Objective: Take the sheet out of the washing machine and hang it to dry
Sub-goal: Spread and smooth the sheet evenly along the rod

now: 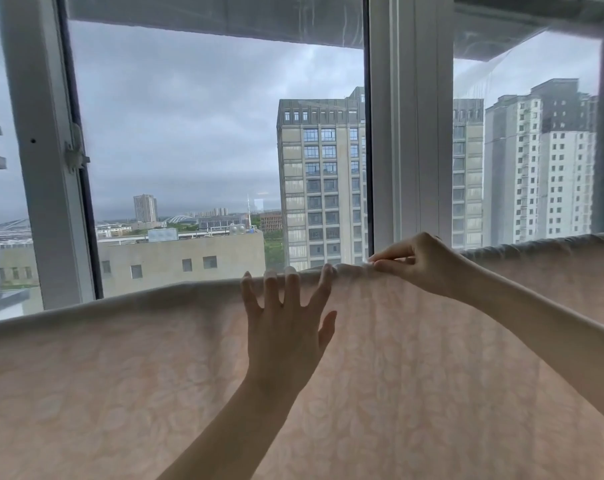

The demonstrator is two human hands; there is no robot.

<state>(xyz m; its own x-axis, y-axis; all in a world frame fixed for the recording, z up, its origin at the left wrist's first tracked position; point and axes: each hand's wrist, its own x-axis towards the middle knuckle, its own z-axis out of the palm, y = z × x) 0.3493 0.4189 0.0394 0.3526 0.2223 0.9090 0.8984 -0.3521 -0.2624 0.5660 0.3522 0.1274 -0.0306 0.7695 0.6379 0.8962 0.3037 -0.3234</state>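
as sheet hangs, left hand splayed flat, right hand pinching

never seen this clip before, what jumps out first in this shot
A pale pink patterned sheet fills the lower half of the view, draped over a line with its top fold running across the frame. The left hand lies flat on it with fingers spread at centre, while the right hand pinches a bunched part of the fold just to its right. Behind, a big window shows grey sky and tall blocks.
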